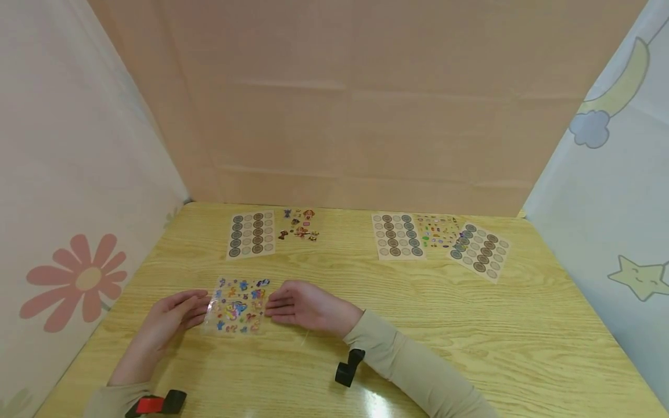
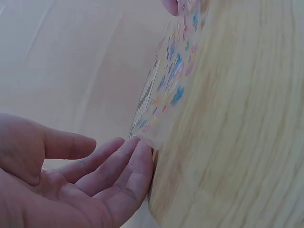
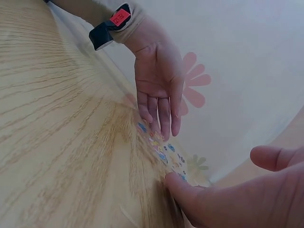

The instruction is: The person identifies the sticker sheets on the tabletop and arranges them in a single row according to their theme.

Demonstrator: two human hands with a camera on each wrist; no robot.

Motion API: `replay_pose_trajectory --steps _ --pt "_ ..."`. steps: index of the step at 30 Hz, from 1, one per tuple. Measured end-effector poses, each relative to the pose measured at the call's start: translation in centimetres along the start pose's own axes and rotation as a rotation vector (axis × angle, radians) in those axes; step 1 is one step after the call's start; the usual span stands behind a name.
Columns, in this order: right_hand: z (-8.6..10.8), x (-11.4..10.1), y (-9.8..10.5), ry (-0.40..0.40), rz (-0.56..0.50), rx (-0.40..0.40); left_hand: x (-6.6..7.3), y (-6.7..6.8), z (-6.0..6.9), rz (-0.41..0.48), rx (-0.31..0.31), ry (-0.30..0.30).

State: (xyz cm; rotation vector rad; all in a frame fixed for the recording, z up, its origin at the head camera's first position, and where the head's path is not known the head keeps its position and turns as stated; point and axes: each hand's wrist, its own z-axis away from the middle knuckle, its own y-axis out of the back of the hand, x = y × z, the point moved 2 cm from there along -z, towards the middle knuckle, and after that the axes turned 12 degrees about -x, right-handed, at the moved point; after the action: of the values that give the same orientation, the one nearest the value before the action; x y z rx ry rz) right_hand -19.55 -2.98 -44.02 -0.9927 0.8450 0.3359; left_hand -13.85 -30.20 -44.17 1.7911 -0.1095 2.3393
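Note:
A clear sticker sheet [image 1: 237, 307] with small colourful figures lies on the table, front left, between both hands. At its left edge is my left hand [image 1: 172, 316], palm turned inward, fingers extended. In the left wrist view, the left fingertips [image 2: 142, 147] meet the sheet's corner while the thumb stays apart. My right hand [image 1: 313, 307] is at the sheet's right edge with its fingers extended and pointing left. The right wrist view shows the right hand [image 3: 242, 199] close to the near end of the sheet, its thumb raised away.
Along the back left lie a sheet of round stickers [image 1: 252, 234] and a clear sheet with brown figures [image 1: 300, 226]. At the back right are a second round-sticker sheet [image 1: 398, 236], a clear sheet of tiny stickers [image 1: 438, 231] and a tilted round-sticker sheet [image 1: 479, 251]. Fabric walls [image 1: 334, 116] enclose the table.

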Motion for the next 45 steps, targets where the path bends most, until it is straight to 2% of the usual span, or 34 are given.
replay_pose_trajectory --steps 9,21,27,31,34,37,40,45 --pt "0.3 -0.5 0.0 -0.004 -0.024 -0.006 0.2 -0.2 0.2 -0.025 -0.005 -0.019" --pt "0.5 -0.8 -0.7 -0.018 0.037 -0.031 0.5 -0.3 0.7 -0.059 0.018 -0.004" --pt "0.6 -0.9 -0.9 -0.009 0.047 -0.022 0.8 -0.3 0.7 -0.072 0.069 0.006" --pt "0.9 -1.1 -0.4 0.005 0.04 0.014 1.0 -0.6 0.4 -0.071 0.09 -0.02" --pt "1.2 -1.6 0.2 0.016 0.034 0.026 1.2 -1.1 -0.3 -0.021 0.036 -0.08" --pt "1.7 -2.4 0.9 0.033 0.007 0.014 2.1 -2.2 -0.9 0.0 -0.038 -0.094" --pt "2.2 -3.4 1.7 0.063 -0.022 0.005 3.5 -3.6 -1.5 -0.029 -0.093 -0.068" --pt "3.1 -5.4 3.0 0.114 -0.039 0.014 5.1 -5.2 -3.0 -0.009 -0.177 -0.028"
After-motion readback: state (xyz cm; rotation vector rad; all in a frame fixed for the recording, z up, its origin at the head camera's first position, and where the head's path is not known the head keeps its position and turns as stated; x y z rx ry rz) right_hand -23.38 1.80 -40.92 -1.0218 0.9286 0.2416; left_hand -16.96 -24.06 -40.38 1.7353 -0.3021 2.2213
